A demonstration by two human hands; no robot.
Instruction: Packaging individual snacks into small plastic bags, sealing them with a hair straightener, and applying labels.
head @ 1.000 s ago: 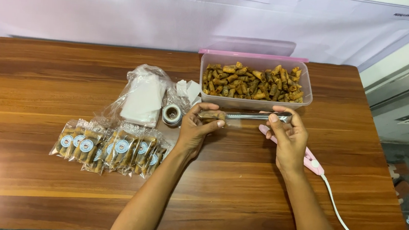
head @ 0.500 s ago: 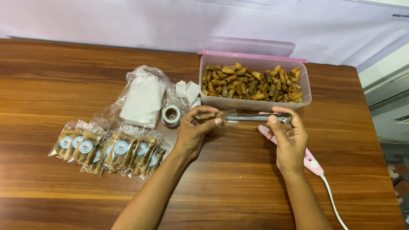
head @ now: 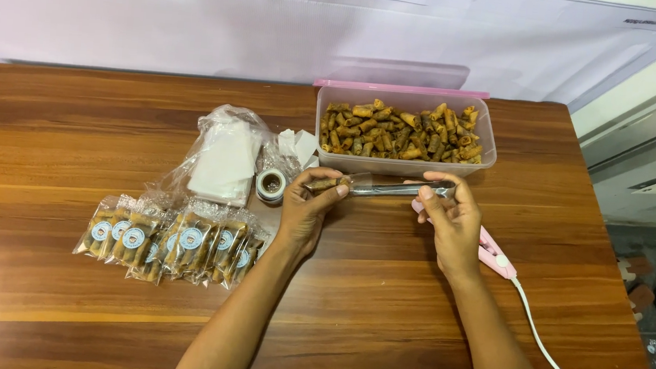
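My left hand [head: 306, 210] pinches a small clear bag [head: 336, 184] of rolled snacks; my right hand [head: 451, 219] grips metal tongs [head: 403, 189] whose tips I can't make out inside the bag. The right hand partly hides a pink sealer [head: 496, 257]. Sealed packets [head: 173, 240] with round blue labels lie left.

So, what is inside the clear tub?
The tub is full of small brown rolled snacks. Lower layers and its bottom are covered by the top ones.
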